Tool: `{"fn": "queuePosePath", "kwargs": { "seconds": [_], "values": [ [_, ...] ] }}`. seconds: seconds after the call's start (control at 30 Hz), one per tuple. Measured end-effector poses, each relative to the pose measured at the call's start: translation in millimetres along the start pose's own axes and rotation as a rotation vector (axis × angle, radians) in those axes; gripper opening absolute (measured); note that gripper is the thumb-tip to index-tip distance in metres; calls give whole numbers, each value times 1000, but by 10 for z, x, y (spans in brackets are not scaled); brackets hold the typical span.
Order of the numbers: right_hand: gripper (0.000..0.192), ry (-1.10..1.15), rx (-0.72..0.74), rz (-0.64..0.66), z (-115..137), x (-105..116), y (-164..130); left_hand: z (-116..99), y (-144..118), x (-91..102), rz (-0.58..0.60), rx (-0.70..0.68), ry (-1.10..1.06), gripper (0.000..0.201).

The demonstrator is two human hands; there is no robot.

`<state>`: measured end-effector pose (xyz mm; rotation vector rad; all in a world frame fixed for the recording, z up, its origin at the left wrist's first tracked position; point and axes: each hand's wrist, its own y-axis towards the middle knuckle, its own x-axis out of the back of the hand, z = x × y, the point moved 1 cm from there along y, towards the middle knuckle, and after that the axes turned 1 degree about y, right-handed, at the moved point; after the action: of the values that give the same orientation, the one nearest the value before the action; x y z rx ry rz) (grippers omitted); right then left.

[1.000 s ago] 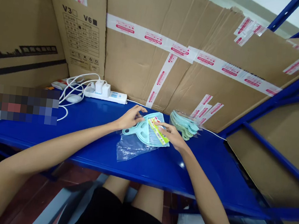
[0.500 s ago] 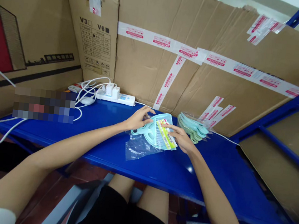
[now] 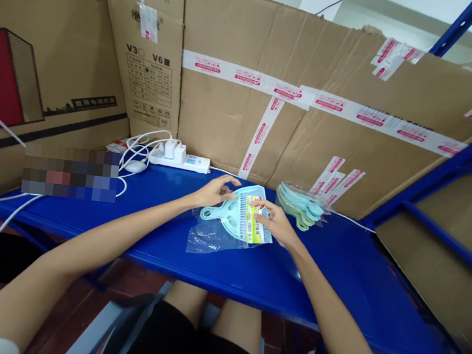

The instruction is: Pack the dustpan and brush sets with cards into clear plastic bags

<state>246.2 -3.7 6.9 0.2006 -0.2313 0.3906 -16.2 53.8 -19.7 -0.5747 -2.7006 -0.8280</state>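
A light-blue dustpan (image 3: 230, 226) lies on the table with its handle toward the left, a matching brush (image 3: 242, 210) resting in it. Across the bristles and the pan's right part sits a printed yellow, green and white label card (image 3: 253, 233). My right hand (image 3: 277, 222) grips this card, thumb and fingertips on its face. Just above the pan's upper left edge, my left hand (image 3: 216, 190) is open, its fingers curved and apart; any contact with the pan is unclear. A clear plastic bag (image 3: 207, 242) spreads out under the set toward me.
Several blue and green wrapped dustpans (image 3: 301, 204) are stacked right of my hands. At the back left are a white power strip (image 3: 195, 164) and tangled white cables (image 3: 135, 160). Cardboard panels (image 3: 225, 119) wall the blue table (image 3: 335, 279) at the back and sides.
The label card has turned to stand more upright across the brush, my right hand moving with it. My left hand has lifted slightly off the dustpan, and the pan has turned a little.
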Motion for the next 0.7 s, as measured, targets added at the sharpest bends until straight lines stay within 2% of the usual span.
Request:
{"fn": "queuePosePath", "kwargs": {
  "seconds": [0.27,0.47,0.57,0.63,0.7],
  "values": [
    [60,53,-2,70,-12,-59,-21,-202,-14,-11,76,-75,34,47],
    [56,120,3,195,2,-62,-40,-253,-15,69,141,5,-98,45],
    [61,127,-14,215,-27,-115,-40,-266,-30,48,157,-19,-64,50],
    [66,158,-21,200,-57,-166,-36,-285,-26,51,135,-86,3,51],
    [69,190,-19,175,-87,-203,-26,-287,-2,118,13,-148,113,44]
  ]
}}
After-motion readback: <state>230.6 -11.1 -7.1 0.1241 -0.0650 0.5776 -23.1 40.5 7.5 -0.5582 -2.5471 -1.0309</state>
